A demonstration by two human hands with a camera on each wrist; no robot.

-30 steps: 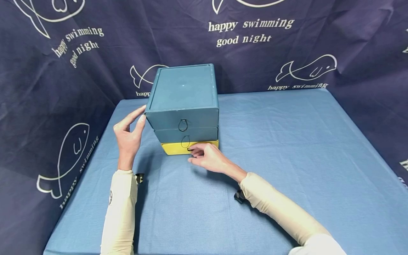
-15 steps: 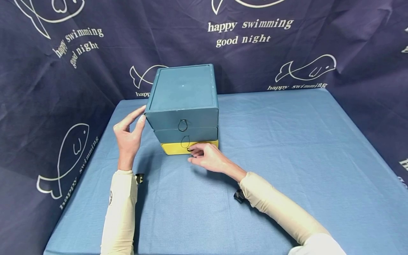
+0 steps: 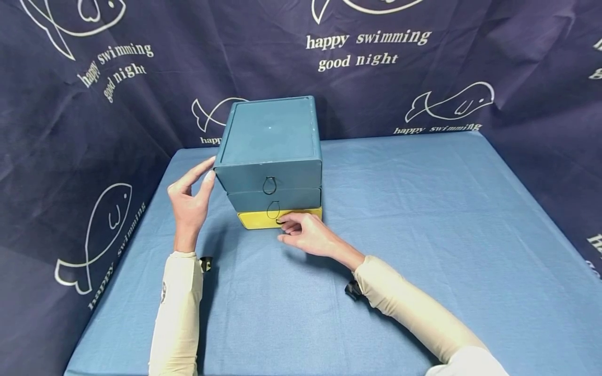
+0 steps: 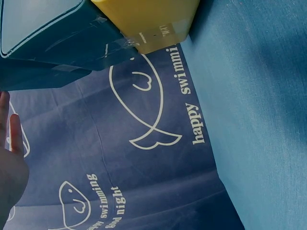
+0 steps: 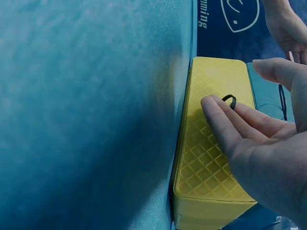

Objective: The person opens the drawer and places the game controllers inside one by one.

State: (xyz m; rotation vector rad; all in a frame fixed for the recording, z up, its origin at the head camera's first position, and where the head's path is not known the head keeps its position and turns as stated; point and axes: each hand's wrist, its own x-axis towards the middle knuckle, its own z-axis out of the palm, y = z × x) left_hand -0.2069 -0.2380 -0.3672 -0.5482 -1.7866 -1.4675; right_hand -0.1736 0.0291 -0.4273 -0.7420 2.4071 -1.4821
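Three drawers stacked in one small chest, set toward the back left of a blue-covered table: two teal above, one yellow drawer at the bottom. Left hand raised beside the chest's front left corner, fingers straight, thumb and fingertips touching the edge, gripping nothing. From the left wrist, only a sliver of that hand at the frame edge, contact cut off. Right hand low at the yellow drawer's front, fingers extended and only slightly bent. From the right wrist, fingertips lying against the patterned yellow face beside a thin black ring pull; ring partly hidden behind a finger, so hooked or merely touched cannot be told. Yellow front sitting almost flush under the teal ones. Similar wire pulls hanging on the upper drawers. Dark whale-print cloth behind and at both sides. Drawer insides hidden.
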